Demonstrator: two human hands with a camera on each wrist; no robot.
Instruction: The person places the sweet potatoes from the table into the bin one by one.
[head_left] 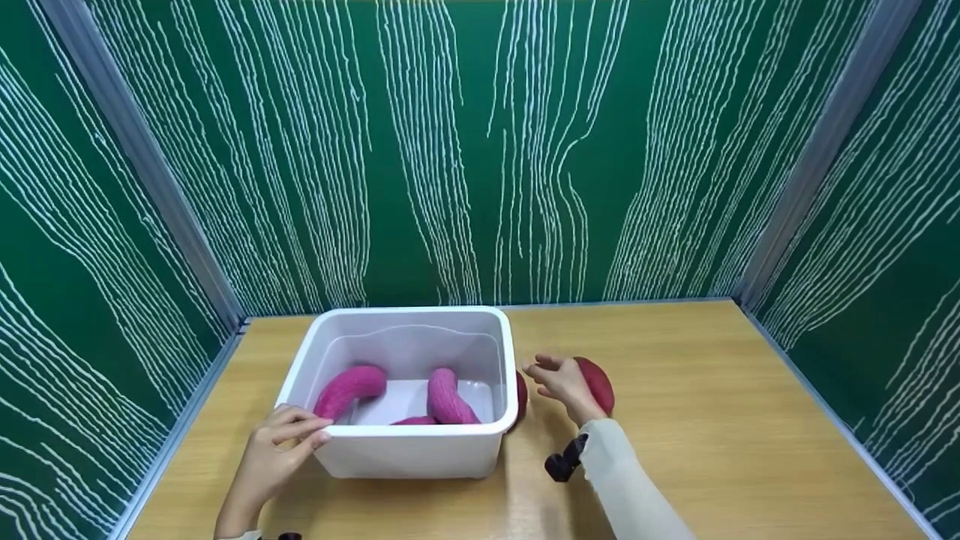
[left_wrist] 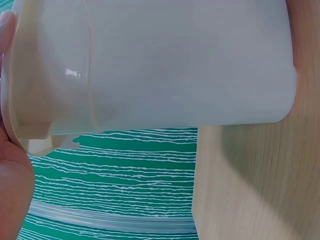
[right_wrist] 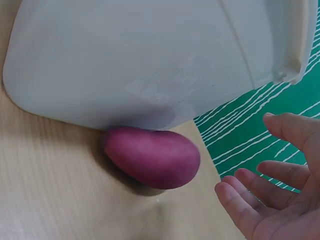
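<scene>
At the far left stands a green wall panel (head_left: pixel 75 225) covered in wavy white lines, meeting the back at a slanting grey post (head_left: pixel 146 150), with a pale metal strip (head_left: pixel 176 436) along that edge of the table. The person's left hand (head_left: pixel 277 446) pinches the near left corner of a white bin (head_left: pixel 409 454), thumb and fingers narrow on its rim. The bin stands upright on the light wood-grained table (head_left: pixel 712 450), towards its left half, the grain glossy under the light. Inside it lie a curved pink piece (head_left: pixel 352 386) at the left, a low pink piece (head_left: pixel 415 421) partly hidden by the front rim, and an upright-looking pink piece (head_left: pixel 452 401) at the right. Behind, the green back wall (head_left: pixel 480 165) carries bunches of the same lines. A reddish oblong (right_wrist: pixel 152 157) lies on the wood close against the bin's right side, casting a soft shadow. Next comes the right hand (head_left: pixel 564 386), its fingers loosely parted around nothing; just beyond it sits a red rounded object (head_left: pixel 598 386), and whether they touch cannot be told. Farther right, bare wood runs to another grey post (head_left: pixel 821 150) and a lined green side panel (head_left: pixel 885 337).
</scene>
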